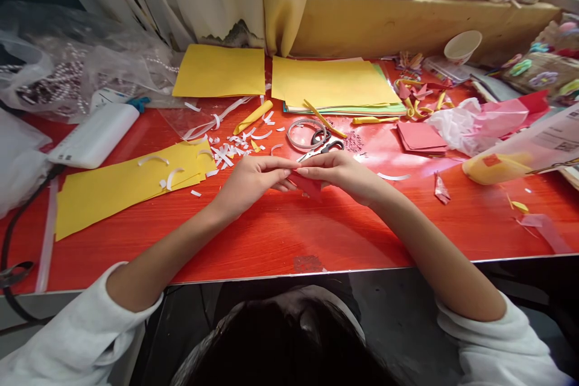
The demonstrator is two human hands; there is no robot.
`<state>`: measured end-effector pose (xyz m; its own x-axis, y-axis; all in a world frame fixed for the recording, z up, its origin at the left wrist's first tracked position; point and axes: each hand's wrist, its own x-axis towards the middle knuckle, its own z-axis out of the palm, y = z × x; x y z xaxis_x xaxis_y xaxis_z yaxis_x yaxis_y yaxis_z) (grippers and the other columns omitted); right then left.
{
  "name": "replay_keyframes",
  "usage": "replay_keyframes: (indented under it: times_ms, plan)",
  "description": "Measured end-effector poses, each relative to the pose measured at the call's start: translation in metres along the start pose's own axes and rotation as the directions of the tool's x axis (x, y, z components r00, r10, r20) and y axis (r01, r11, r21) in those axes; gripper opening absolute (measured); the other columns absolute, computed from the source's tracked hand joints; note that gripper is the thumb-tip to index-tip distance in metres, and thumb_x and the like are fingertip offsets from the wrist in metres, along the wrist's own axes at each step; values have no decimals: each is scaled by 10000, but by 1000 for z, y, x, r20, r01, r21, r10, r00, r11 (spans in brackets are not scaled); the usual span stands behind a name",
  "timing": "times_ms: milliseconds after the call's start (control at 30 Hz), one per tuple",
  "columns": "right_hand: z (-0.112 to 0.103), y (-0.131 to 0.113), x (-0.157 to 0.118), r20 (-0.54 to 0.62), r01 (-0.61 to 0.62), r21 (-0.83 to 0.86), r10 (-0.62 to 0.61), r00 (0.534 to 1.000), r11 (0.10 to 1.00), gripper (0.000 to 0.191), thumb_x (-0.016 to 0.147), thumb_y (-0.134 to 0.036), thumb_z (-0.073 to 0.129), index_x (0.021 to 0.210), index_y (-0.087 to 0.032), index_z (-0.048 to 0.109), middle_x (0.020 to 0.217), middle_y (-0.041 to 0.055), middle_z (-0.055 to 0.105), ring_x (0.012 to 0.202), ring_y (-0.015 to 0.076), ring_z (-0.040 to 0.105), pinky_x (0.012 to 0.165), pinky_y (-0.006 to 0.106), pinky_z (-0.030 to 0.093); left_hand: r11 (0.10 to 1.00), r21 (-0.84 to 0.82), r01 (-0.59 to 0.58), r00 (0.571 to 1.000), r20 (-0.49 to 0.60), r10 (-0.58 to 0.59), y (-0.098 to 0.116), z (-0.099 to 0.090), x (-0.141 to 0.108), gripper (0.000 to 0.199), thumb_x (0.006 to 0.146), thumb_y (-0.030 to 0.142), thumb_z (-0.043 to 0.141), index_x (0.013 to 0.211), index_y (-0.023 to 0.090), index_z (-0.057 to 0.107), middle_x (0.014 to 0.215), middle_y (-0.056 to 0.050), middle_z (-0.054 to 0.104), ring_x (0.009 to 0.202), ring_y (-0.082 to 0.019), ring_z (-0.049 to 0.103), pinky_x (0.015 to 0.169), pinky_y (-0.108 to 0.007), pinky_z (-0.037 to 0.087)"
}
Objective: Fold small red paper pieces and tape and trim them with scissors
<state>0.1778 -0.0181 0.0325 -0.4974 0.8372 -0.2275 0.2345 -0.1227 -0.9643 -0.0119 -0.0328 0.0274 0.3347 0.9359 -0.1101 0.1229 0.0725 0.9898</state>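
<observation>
Both of my hands meet over the middle of the red table. A small piece of red paper, seemingly folded, is pinched between them. My left hand grips its left edge with thumb and fingers, and my right hand holds it from the right. Much of the paper is hidden by my fingers. Just beyond my fingertips lie scissors with black handles and a roll of clear tape. A stack of red paper squares rests to the right.
Yellow sheets lie at the back, with long yellow strips at left. White paper scraps are scattered left of the scissors. A white box-shaped device sits at far left. Folded paper pieces and a white cup stand back right.
</observation>
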Motion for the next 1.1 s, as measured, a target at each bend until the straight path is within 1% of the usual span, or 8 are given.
replay_keyframes:
  times_ms: [100, 333, 467, 600, 700, 767, 933, 1100]
  plan:
    - [0, 1, 1, -43, -15, 0, 15, 999, 1000, 281, 760, -371, 652, 879, -124, 713, 701, 40, 651, 656, 121, 566, 594, 242, 419, 1000, -11, -6, 1000, 30, 7, 3, -1, 0, 258, 783, 295, 596, 972, 141, 679, 854, -44, 700, 726, -136, 662, 704, -249, 543]
    - [1, 0, 0, -13, -27, 14, 27, 1000, 1000, 324, 766, -380, 645, 919, -104, 713, 722, 55, 658, 677, 133, 572, 603, 242, 426, 999, 30, -19, 1000, -10, 19, -1, -5, 4, 239, 760, 353, 636, 821, 122, 629, 698, -9, 632, 599, -93, 592, 611, -207, 491]
    - [0, -1, -1, 108, -67, -18, 69, 992, 998, 342, 765, -417, 643, 948, -134, 703, 823, 59, 674, 749, 153, 595, 668, 259, 441, 982, 169, -81, 997, 26, 78, -3, -6, 4, 195, 801, 324, 580, 807, 134, 625, 708, 0, 614, 604, -79, 556, 614, -197, 451]
    - [1, 2, -1, 173, -28, -93, 44, 984, 995, 381, 798, -490, 577, 816, -131, 705, 741, 42, 661, 707, 150, 577, 656, 266, 416, 924, 342, -169, 985, 92, 146, -3, -5, 0, 193, 838, 306, 519, 829, 155, 639, 746, -2, 616, 673, -96, 548, 652, -209, 427]
    - [4, 4, 0, 208, -30, -60, 42, 977, 998, 388, 799, -486, 577, 799, -116, 696, 697, 42, 662, 708, 166, 588, 685, 285, 418, 865, 452, -219, 976, 97, 196, -1, -3, -2, 179, 845, 270, 503, 822, 160, 642, 760, -2, 619, 709, -105, 543, 670, -215, 408]
    - [6, 4, 1, 206, -47, -20, 50, 977, 999, 372, 784, -469, 603, 785, -109, 693, 679, 48, 664, 701, 168, 595, 705, 294, 420, 878, 433, -204, 979, 83, 186, 0, -2, -2, 193, 851, 287, 495, 829, 157, 635, 756, -3, 615, 699, -103, 544, 668, -216, 409]
    - [6, 3, 2, 144, -81, 77, 69, 987, 994, 334, 752, -447, 651, 760, -115, 684, 721, 58, 665, 665, 145, 583, 662, 280, 404, 974, 205, -96, 993, 83, 81, 0, -5, 2, 231, 849, 335, 498, 847, 129, 603, 719, -10, 601, 670, -105, 575, 666, -222, 451]
    - [5, 6, 3, 143, -48, -58, 56, 988, 997, 358, 752, -456, 648, 778, -100, 677, 599, -8, 515, 528, 69, 360, 510, 251, 235, 945, 285, -160, 987, 77, 143, -4, -5, 1, 175, 858, 270, 494, 875, 141, 612, 709, 4, 584, 653, -87, 551, 650, -205, 428]
